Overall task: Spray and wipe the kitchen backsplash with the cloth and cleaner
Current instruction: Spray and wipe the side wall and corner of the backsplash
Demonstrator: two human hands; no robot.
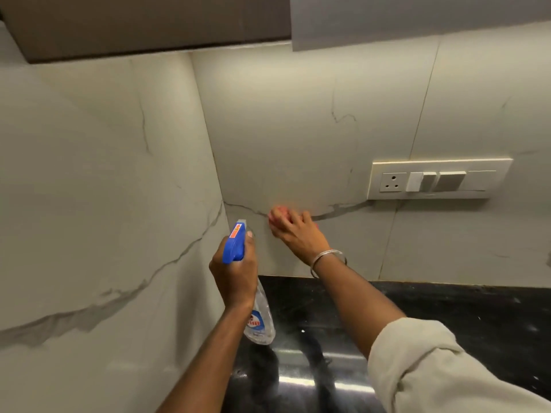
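The cleaner (252,293) is a clear plastic spray bottle with a blue trigger head and a blue-and-red label low on its body – it is gripped around the neck by the left hand (235,272), nozzle tilted up and away from that hand, its clear base hanging below the wrist. The cloth (278,217) is pink and bunched, blurred, mostly covered by the fingers of the right hand (298,234), which presses it flat to the backsplash (298,129) just beyond the nozzle. The backsplash is pale marble-look tile with grey veins – one vein runs under the cloth, to either side of the right hand
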